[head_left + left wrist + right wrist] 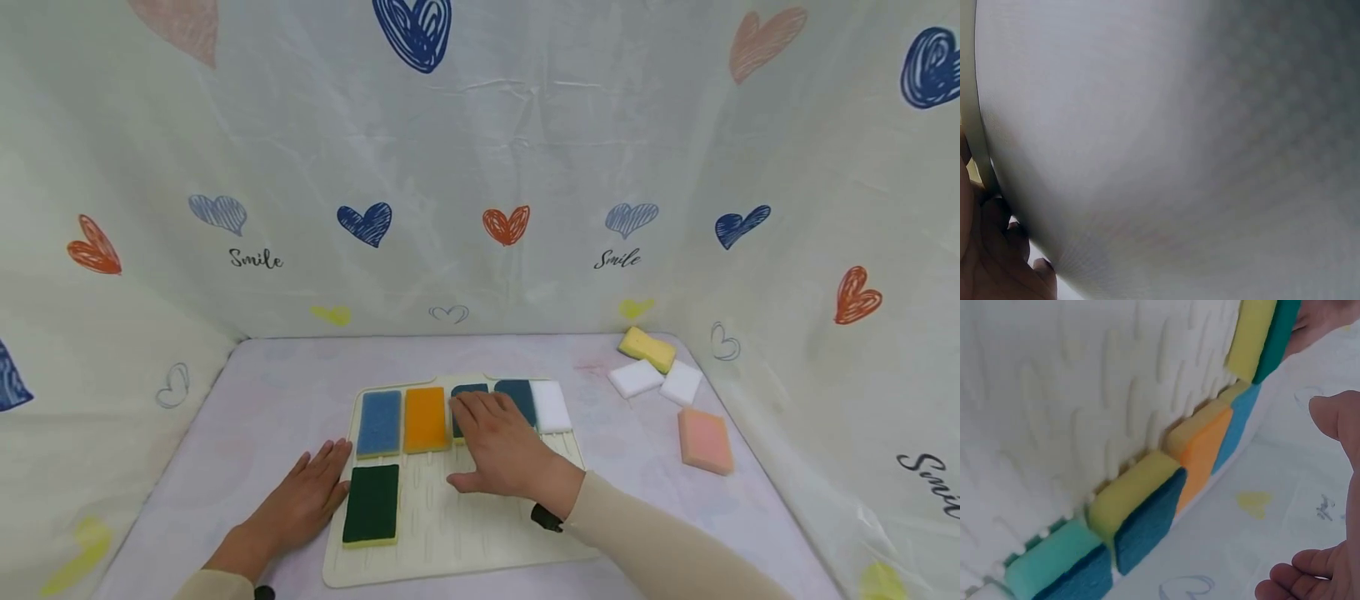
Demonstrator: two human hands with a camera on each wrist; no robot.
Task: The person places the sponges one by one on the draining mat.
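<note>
My L hand [303,497] is lying flat on the table [281,371] by the L side of the cream ribbed tray [465,533], fingers straight, holding nothing; can't tell if it's touching the rim. My R hand [506,446] is hovering at the tray's far row, thumb & fingers spread, pinching nothing, hiding much of the teal-topped scrub sponge [468,389] & part of the mint-and-teal sponge [515,398] beside it. The blue-topped sponge [380,423] & orange-topped sponge [425,419] are sitting to their L, the white sponge [552,407] is ending the row at R, & the dark green scrub sponge [371,504] is lying nearer me, front L. Off the tray, far R, a yellow sponge [647,349], two white blocks [636,378] & a pink sponge [706,442] are lying around. The L wrist cam is mostly getting a blurry grey surface [1147,125], w/ my fingers cut off at the lower corner
</note>
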